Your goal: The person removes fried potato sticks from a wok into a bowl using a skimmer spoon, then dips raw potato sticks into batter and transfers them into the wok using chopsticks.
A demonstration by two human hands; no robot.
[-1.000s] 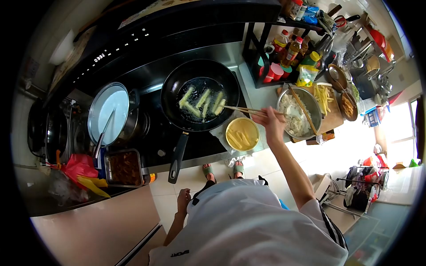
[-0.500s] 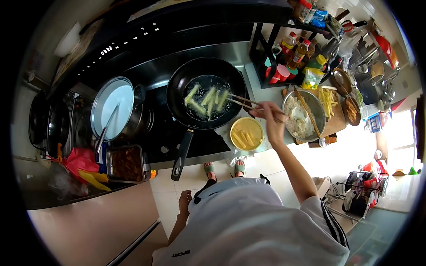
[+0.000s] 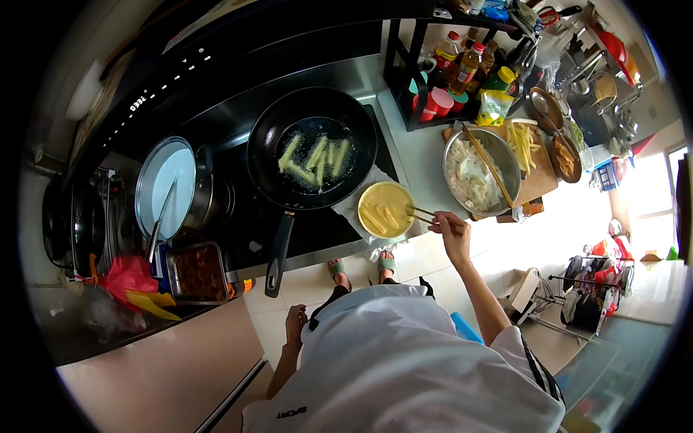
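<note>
My right hand [image 3: 452, 234] is closed around a pair of chopsticks [image 3: 424, 214], whose tips are inside the rim of a round yellow bowl [image 3: 364, 196]. Several pale strips [image 3: 375, 216] lie in a yellowish batter in that bowl. Just beyond, a black frying pan [image 3: 263, 169] on the cooktop has several battered strips [image 3: 316, 155] frying in bubbling oil. My left hand [image 3: 294, 323] hangs low beside my body, fingers loosely bent, with nothing visible in it.
A steel bowl [image 3: 514, 169] of white food stands right, chopsticks [image 3: 487, 166] across it, beside cut strips [image 3: 521, 148] on a board. At left are a pot [image 3: 167, 187] of white liquid and a metal tray [image 3: 196, 273] of brown food. The pan handle [image 3: 280, 256] juts over the counter edge.
My right hand has drawn the chopsticks back from the frying pan and down to the yellow bowl. The view has shifted somewhat. My left hand still hangs low.
</note>
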